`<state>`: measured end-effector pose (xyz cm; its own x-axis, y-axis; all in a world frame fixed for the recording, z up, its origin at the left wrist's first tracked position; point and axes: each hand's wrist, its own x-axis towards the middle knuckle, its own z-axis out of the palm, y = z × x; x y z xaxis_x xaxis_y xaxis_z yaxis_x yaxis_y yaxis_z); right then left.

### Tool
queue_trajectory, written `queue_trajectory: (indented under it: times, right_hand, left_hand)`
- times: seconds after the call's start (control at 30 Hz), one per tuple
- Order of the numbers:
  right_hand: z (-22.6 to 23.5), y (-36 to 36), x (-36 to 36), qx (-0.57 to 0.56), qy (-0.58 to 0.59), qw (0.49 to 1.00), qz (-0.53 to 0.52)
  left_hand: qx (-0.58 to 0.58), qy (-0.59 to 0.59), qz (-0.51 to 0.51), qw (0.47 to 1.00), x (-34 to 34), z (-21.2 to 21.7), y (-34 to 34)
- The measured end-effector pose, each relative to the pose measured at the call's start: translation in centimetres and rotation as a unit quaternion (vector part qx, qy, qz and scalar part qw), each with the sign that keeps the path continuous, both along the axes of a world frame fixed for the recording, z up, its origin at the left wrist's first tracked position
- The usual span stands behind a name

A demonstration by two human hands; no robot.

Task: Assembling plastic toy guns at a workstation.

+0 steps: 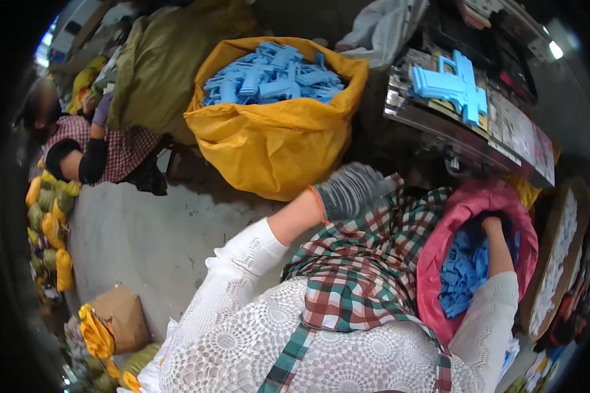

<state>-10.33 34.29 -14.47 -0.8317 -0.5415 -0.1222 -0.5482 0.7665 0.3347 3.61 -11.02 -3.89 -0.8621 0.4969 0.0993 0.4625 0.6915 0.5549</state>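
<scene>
My left hand (353, 191), in a grey striped knit glove with an orange cuff, is over my plaid apron (367, 242). Motion blurs its fingers, so whether they grip anything does not show. My right arm reaches into a pink sack (432, 262) on my right. Inside that sack lie many light blue plastic pieces (462, 272), and the right hand is mostly hidden in its shadowed upper part. On the metal machine bed ahead to the right rests a light blue toy gun (449, 85). A yellow sack (269, 144) before me is heaped with blue toy guns (269, 75).
At the far left a person (98, 144) in a checked top handles a large olive sack (170, 65). A cardboard box (121, 314) stands on the grey floor (137, 236) at lower left, near several small yellow and green bundles (56, 229). The machine's metal edge (439, 128) juts above the pink sack.
</scene>
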Motion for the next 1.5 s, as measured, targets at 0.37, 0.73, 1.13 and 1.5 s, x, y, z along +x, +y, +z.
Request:
queue_trajectory:
  times: [0.37,0.73,1.13,1.5]
  right_hand:
    - [3.6,-4.1,-2.3,0.148,-0.158,0.971,-0.102]
    - [23.1,-14.9,11.7,-0.187,-0.028,0.977,0.099]
    - [22.8,-16.2,13.4,-0.494,-0.083,0.866,0.010]
    - [21.9,-14.3,7.1,-0.662,-0.072,0.745,0.039]
  left_hand:
    - [-0.054,-0.097,0.061,0.992,3.1,-1.2,-1.3]
    - [0.176,0.115,-0.015,0.978,0.4,3.2,9.1]
    - [-0.009,0.279,0.106,0.954,-2.3,4.8,7.2]
    - [-0.263,0.153,0.230,0.924,-11.1,13.0,0.7]
